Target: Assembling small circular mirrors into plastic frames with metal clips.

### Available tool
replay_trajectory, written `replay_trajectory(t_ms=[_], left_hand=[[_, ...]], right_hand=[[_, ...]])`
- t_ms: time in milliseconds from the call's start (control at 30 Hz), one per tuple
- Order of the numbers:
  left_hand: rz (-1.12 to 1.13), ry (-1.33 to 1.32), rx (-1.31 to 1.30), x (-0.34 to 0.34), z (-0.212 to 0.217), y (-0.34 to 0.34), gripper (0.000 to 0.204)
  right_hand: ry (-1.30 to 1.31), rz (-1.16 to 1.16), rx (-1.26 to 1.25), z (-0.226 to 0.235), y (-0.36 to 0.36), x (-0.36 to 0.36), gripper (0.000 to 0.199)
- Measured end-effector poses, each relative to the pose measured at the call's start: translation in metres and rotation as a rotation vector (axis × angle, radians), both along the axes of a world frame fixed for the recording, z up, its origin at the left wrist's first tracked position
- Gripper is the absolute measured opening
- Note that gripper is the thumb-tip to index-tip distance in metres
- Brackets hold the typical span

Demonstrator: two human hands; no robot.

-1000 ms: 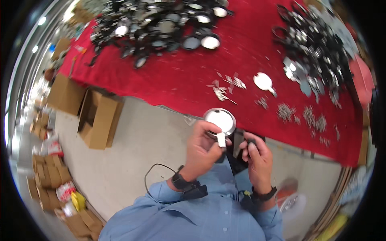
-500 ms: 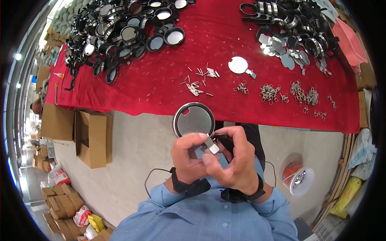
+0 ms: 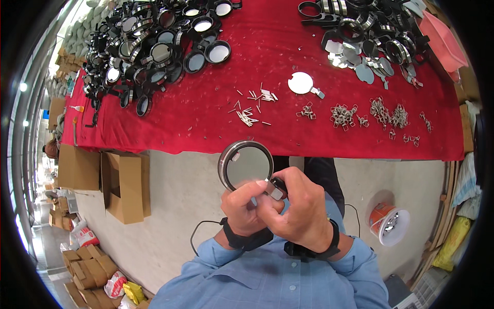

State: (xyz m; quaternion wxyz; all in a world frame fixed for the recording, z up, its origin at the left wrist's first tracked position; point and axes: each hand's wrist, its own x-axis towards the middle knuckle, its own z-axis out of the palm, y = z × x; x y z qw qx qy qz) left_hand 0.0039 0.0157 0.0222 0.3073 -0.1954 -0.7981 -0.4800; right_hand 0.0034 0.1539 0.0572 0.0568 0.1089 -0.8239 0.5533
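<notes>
A round steel-and-black ring [image 3: 224,177] with a flat grey metal disc [image 3: 250,166] set inside it is held in front of me, just off the table's near edge. My left hand [image 3: 244,205] is closed on its lower rim, the thumb pressed near the disc's tab. My right hand [image 3: 297,208] is closed round the short black handle [image 3: 278,184], its thumb beside the shiny metal tab [image 3: 276,193]. The fingers underneath are mostly hidden. On the red cloth [image 3: 180,123] beyond lie small metal pins [image 3: 247,118], bent wire clips [image 3: 342,116] and one loose shiny disc with a tab [image 3: 300,83].
Many black ring assemblies [image 3: 159,54] are heaped at the far left, with rings and loose discs [image 3: 365,72] at the far right beside a pink tray [image 3: 443,44]. An open carton [image 3: 128,188] stands left on the floor; a bucket [image 3: 393,226] with metal pieces sits right.
The ring has tilted slightly, and its disc now reflects more brightly. My right hand has shifted a little down and closer round the handle. The whole view has moved slightly.
</notes>
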Motion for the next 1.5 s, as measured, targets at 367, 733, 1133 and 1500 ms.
replay_trajectory(t_ms=[367, 733, 1133, 1500], left_hand=[[0.036, 0.021, -0.016, 0.004, -0.002, 0.005, 0.058], [0.002, 0.009, -0.045, 0.009, -0.008, 0.002, 0.056], [-0.195, -0.022, -0.002, 0.015, 0.002, -0.005, 0.09], [-0.175, -0.61, 0.567, 0.019, 0.027, 0.014, 0.054]], right_hand=[[0.107, -0.103, 0.065, -0.002, -0.002, 0.007, 0.032], [0.15, -0.05, 0.142, -0.007, 0.004, 0.013, 0.032], [0.171, -0.071, -0.03, -0.009, 0.013, 0.015, 0.037], [0.217, -0.074, 0.033, -0.027, 0.014, 0.013, 0.032]])
